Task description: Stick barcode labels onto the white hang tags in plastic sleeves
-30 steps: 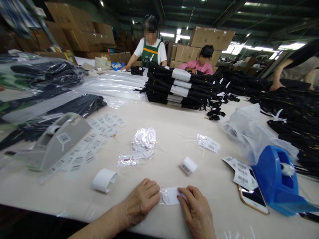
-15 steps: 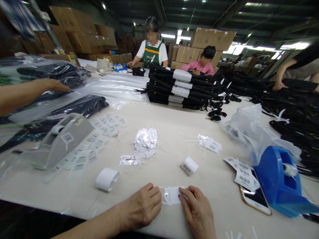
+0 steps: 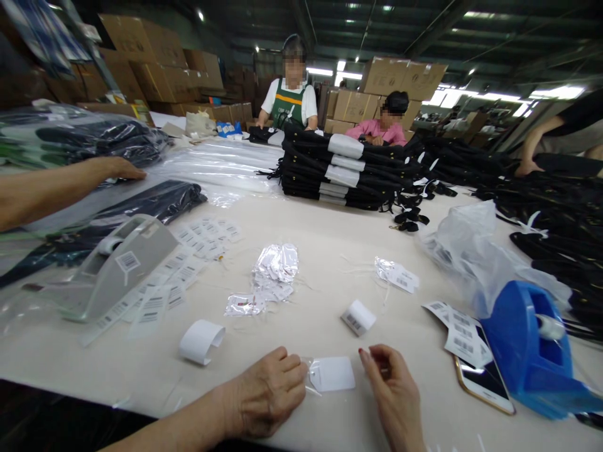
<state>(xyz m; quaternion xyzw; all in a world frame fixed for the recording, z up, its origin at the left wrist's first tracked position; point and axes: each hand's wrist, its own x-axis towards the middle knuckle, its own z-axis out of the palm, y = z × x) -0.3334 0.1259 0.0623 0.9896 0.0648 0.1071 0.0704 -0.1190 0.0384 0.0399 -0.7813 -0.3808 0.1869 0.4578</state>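
At the near edge of the table, my left hand pinches the left end of a white hang tag with a clear plastic sleeve around its holed end. The tag lies flat, its plain white side up. Just right of the tag and apart from it is my right hand, thumb and fingers curved but parted, with nothing visible between them. A curled strip of barcode labels rests beyond the tag. Another curled white label strip lies left of my left hand.
A pile of sleeved tags lies mid-table, with more tags to the right. Grey and blue tape dispensers flank the work area. A phone lies under labels. Stacked black goods stand behind; co-workers surround the table.
My right hand has let go of the hang tag and moved right, uncovering the tag's right end. My left hand stays on the tag. A co-worker's arm at left has shifted slightly right.
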